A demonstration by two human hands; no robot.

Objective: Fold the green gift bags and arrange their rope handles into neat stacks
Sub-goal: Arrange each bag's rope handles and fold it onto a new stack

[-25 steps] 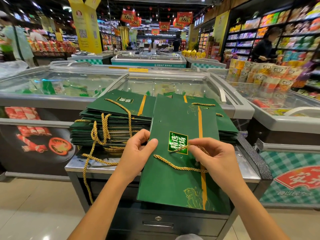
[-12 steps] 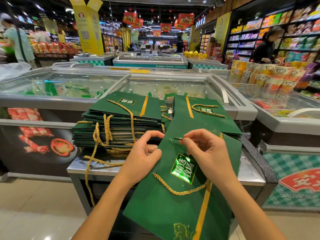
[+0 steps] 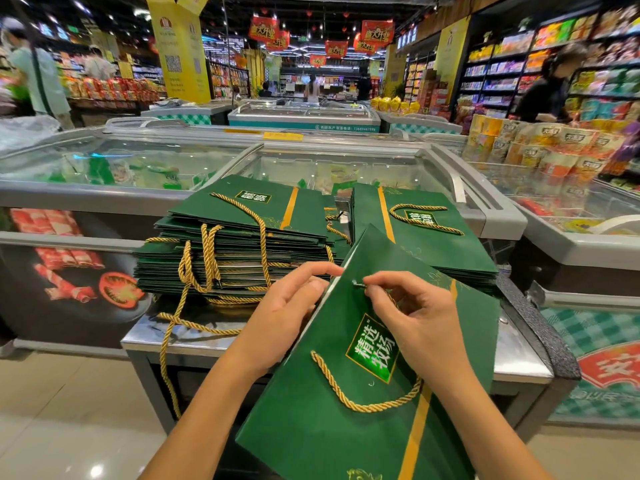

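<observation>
Supermarket aisles stretched away behind a metal table (image 3: 194, 337), with glass-topped freezers (image 3: 138, 168) just beyond its far edge and packed shelves (image 3: 519, 64) well off to its right, where a person in dark clothes (image 3: 547, 95) stood. On the table's far left side lay the left stack (image 3: 242, 244) of flat green bags, tall and a little ragged. Loose ropes (image 3: 166, 358) spilled from the stack's near side, and one strand hung over the table's front edge toward the floor. On the table's far right side lay the right stack (image 3: 433, 244), with the top bag's handle curled on its face. We held one more green bag (image 3: 346, 427) above the table's near edge. It was tilted, its upper corner pointing at the gap between the two stacks and its lower part reaching down past the table's front. Our left hand (image 3: 287, 306) gripped the bag's left edge near that corner, fingers curled round the paper. Our right hand (image 3: 422, 323) lay over the bag's face, its thumb and forefinger pinching a dark rope tip (image 3: 358, 285) near the bag's top, the remaining fingers loosely bent. A gold handle (image 3: 363, 405) sagged in a loop across the bag's front, below the printed label (image 3: 372, 351), its right end passing under our right wrist.
</observation>
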